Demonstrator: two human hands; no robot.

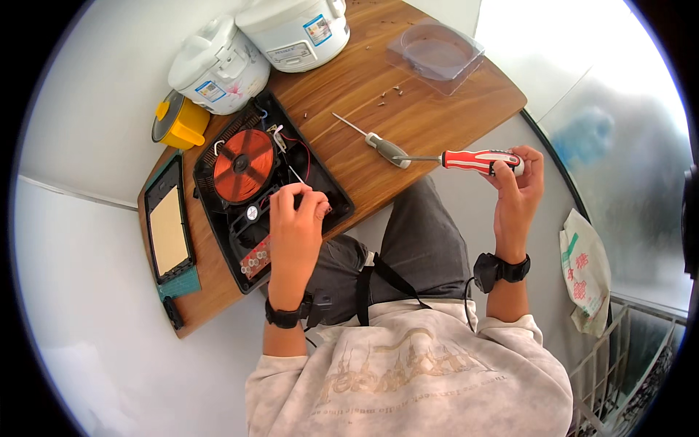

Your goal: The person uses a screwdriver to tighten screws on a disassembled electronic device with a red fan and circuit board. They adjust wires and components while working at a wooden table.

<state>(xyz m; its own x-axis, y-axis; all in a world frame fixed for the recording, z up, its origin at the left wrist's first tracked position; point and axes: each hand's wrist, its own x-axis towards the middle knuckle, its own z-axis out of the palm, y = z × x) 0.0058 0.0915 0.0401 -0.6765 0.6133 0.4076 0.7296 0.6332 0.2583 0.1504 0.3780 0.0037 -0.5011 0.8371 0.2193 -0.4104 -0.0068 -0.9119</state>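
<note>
My right hand (pixel 518 195) is raised off the table's front edge, its fingers wrapped round a red-and-white screwdriver (pixel 477 159) whose shaft points left. My left hand (pixel 297 226) is over the opened black housing of an induction cooker (pixel 331 189), fingertips pinched together. A thin pale piece (pixel 296 175) shows just beyond those fingertips; whether they grip it is hidden. Inside the housing lie a round copper coil (pixel 244 166), thin red wires and a small circuit board (pixel 255 260), partly behind my left hand. A grey-handled screwdriver (pixel 388 150) rests on the table to the right of the housing.
Two white rice cookers (pixel 222 69) and a yellow pot (pixel 182 124) stand at the far left. A black-framed panel (pixel 168 222) lies left of the housing. Several small screws (pixel 382 103) are scattered near a clear plastic tray (pixel 437 54). A white bag (pixel 585 269) hangs at the right.
</note>
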